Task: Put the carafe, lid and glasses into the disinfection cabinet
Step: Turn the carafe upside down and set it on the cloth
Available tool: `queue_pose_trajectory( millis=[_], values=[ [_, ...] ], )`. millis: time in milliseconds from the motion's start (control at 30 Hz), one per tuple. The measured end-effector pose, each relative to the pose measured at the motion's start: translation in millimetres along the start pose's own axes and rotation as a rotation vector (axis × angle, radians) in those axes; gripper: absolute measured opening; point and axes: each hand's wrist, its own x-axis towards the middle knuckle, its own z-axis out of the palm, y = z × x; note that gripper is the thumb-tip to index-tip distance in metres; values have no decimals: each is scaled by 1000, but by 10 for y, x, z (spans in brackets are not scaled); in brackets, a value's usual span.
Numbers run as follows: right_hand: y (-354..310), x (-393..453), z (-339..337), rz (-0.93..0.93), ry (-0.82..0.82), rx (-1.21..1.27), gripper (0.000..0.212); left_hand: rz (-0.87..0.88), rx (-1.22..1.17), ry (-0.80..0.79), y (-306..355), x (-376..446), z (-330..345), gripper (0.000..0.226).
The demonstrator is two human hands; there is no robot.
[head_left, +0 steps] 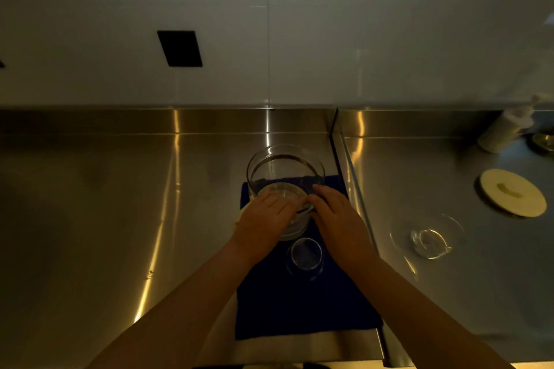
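Observation:
A wide clear glass carafe [286, 168] stands on a dark blue cloth [302, 308] on the steel counter. My left hand [263, 217] and my right hand [335, 213] hold its near side, fingers wrapped on the glass from left and right. A small clear glass [305, 257] stands on the cloth just in front of the carafe, between my wrists. A round pale lid [512, 192] lies flat on the counter to the right. Another clear glass [428, 238] lies on the steel in front of the lid.
The steel counter [105, 219] runs left and right, with a raised divider edge [350, 165] right of the cloth. A white pump bottle [506, 129] stands at the back right beside a metal drain. A black socket plate [180, 48] sits on the white wall.

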Motion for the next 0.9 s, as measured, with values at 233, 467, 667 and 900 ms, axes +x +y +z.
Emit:
queue_pose_trajectory(
  millis=[233, 467, 667, 900],
  values=[
    [120, 271, -235, -73, 78, -49, 31, -30, 61, -35, 80, 207, -62, 40],
    [242, 568, -464, -58, 86, -17, 31, -84, -11, 23, 103, 554, -71, 35],
    [255, 556, -336, 35, 60, 127, 46, -147, 29, 43, -15, 542, 50, 46],
    [251, 261, 17, 70, -83, 239, 100, -85, 79, -34, -91, 476, 144, 65]
  ],
)
